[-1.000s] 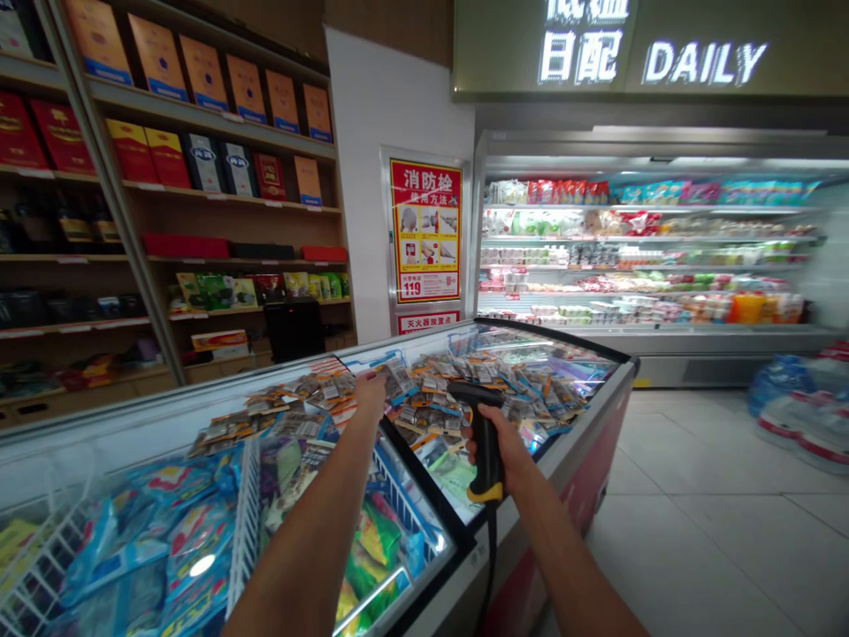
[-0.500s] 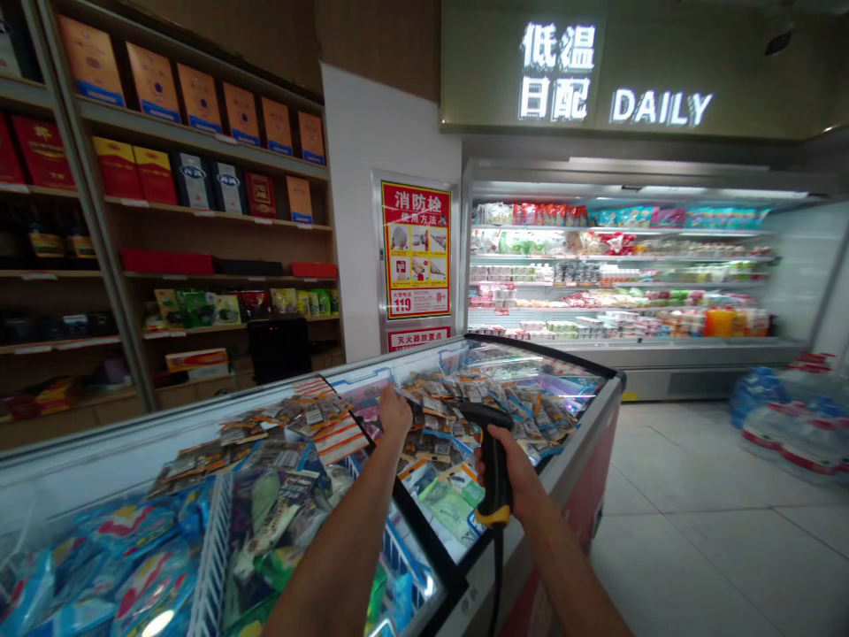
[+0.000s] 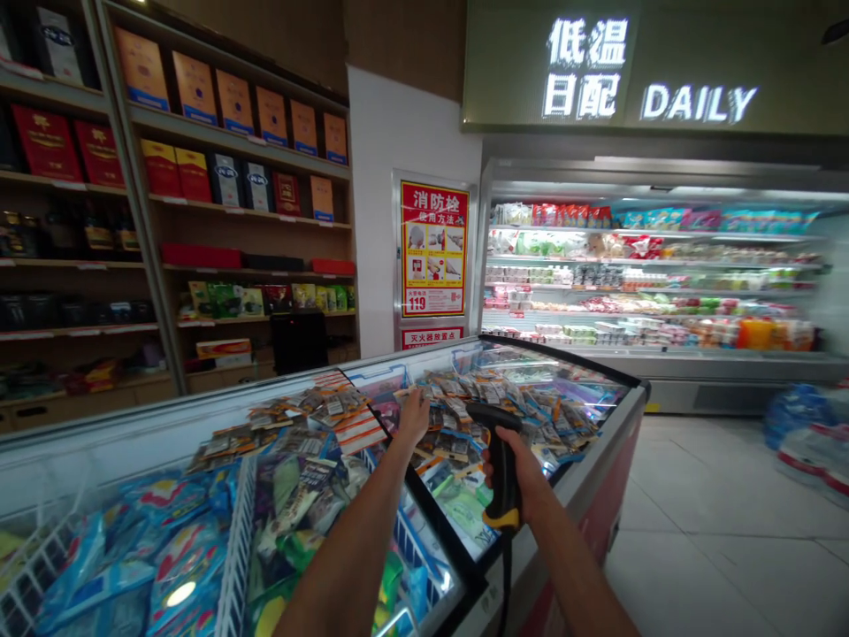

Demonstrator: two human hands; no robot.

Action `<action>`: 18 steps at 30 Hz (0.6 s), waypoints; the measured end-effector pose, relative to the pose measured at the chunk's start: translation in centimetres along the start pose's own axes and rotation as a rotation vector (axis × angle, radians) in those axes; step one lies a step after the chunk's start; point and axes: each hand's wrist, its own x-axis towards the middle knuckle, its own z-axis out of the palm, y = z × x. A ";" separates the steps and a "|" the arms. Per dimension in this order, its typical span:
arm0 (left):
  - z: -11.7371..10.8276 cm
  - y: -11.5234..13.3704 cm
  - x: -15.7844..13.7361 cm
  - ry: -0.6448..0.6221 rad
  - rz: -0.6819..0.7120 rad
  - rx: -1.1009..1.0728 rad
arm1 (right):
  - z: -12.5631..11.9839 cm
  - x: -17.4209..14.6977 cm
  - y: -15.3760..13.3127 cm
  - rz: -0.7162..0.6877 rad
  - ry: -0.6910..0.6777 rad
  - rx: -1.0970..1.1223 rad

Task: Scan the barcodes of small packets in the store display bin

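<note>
My right hand is wrapped round the handle of a black and yellow barcode scanner, held upright over the freezer's near edge, its cable hanging down. My left hand reaches over the chest freezer to the small brown and orange packets heaped inside. Its fingers are bent together, with a pale edge beside the tips. What they hold, if anything, is too small to make out. Green and white bags lie below the scanner.
Blue bags and white wire dividers fill the freezer's left part, under a black-framed glass lid. Shelves of boxes stand behind at left. A lit open fridge is at the back right. Wrapped water bottles stand on the floor.
The view has turned a little to the left, so everything sits further right. The left hand remains over the packets, and the scanner stays in the right hand.
</note>
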 end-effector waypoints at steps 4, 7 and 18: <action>-4.4 -3.1 -1.3 0.105 -0.034 0.225 | 1.6 0.5 0.9 0.019 -0.051 -0.010; -8.9 -5.8 -2.9 0.212 -0.100 0.362 | 3.3 1.1 1.7 0.049 -0.100 -0.009; -16.0 -10.2 -6.9 0.310 -0.544 0.534 | 5.6 3.9 3.8 0.091 -0.182 0.047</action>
